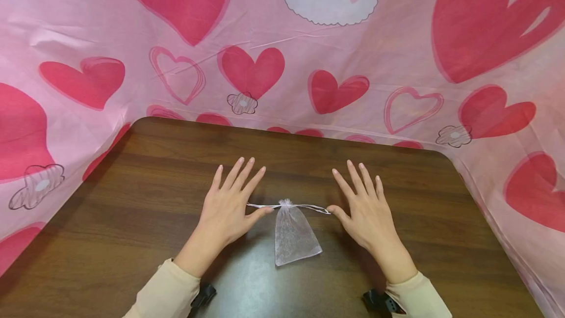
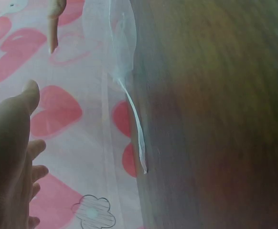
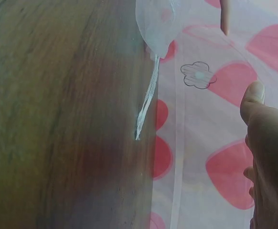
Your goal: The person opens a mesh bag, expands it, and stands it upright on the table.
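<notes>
A small sheer white organza drawstring bag (image 1: 295, 239) lies on the table between my two hands, its gathered neck pointing away from me. From the neck, thin white drawstrings (image 1: 311, 206) stretch out to both sides. My left hand (image 1: 226, 212) is spread palm-down left of the bag, its thumb near the left string. On the other side my right hand (image 1: 367, 215) is spread likewise, thumb by the right string's looped end. Both wrist views show the hands apart from the strings, holding nothing. The bag (image 2: 122, 43) looks flat; no contents are visible.
The dark brown wooden table (image 1: 132, 220) has rounded far corners. Pink cloth (image 1: 291, 63) printed with red hearts hangs behind it and along both sides. A black strap device (image 1: 204, 296) sits at the left wrist, and another black device (image 1: 379, 302) at the right.
</notes>
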Tool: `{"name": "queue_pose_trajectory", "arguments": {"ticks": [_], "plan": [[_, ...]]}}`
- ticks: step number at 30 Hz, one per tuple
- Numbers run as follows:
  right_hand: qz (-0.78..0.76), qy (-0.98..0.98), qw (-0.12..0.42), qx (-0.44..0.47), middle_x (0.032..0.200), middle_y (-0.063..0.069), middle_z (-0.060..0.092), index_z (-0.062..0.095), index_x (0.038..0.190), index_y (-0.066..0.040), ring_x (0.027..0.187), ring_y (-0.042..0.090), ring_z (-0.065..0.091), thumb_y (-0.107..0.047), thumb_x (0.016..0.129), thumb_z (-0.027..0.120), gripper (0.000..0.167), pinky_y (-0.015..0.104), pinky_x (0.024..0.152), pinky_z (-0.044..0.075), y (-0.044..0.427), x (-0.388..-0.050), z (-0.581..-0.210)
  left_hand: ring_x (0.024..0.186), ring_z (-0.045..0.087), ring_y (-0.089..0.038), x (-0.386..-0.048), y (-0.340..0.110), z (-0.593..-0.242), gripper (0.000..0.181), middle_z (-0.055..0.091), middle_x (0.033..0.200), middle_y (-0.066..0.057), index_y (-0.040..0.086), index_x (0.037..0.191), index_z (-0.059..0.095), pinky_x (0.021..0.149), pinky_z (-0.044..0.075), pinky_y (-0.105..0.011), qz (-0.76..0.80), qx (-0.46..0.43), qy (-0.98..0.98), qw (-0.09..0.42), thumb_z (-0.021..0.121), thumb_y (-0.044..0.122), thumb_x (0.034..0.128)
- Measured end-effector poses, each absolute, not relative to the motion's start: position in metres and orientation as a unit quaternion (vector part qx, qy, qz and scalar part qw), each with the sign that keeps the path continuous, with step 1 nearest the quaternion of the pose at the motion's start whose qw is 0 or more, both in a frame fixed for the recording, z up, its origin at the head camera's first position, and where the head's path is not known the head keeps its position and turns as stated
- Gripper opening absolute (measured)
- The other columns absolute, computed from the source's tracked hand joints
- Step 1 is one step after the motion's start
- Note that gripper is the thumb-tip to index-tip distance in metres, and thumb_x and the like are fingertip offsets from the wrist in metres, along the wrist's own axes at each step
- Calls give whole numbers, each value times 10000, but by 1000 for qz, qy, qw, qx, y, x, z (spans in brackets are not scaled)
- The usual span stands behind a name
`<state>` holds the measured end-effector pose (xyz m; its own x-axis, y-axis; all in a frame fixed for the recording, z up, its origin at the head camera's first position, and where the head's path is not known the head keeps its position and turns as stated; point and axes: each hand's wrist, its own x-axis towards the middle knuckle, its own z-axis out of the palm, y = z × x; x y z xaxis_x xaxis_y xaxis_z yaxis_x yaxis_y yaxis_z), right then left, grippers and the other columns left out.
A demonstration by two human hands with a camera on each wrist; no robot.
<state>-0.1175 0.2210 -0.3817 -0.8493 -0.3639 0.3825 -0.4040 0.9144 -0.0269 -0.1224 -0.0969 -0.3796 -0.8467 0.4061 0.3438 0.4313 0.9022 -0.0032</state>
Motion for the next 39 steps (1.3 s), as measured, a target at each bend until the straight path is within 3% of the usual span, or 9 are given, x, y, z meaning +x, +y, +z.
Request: {"name": "queue_pose_trajectory", "arguments": {"ticks": [29,39], "plan": [[57,-960,174,210,1639,99,166,309,1561,-249,1498,327,101,-515,871,675,824,598,1146,84,213,-119,-379,1510,85,-221,-123,-97,-375,891,195,1639,-23,268,1566,294,1177,-21,-500,-39,-209,-962,172,517,753,853],[51,-961,154,223,1635,98,179,298,1565,-251,1503,317,82,-559,907,613,792,586,1155,64,205,-124,-379,1510,80,-222,-130,-92,-376,871,182,1641,-22,265,1568,287,1176,-21,-507,-37,-219,-962,156,469,759,875]]}}
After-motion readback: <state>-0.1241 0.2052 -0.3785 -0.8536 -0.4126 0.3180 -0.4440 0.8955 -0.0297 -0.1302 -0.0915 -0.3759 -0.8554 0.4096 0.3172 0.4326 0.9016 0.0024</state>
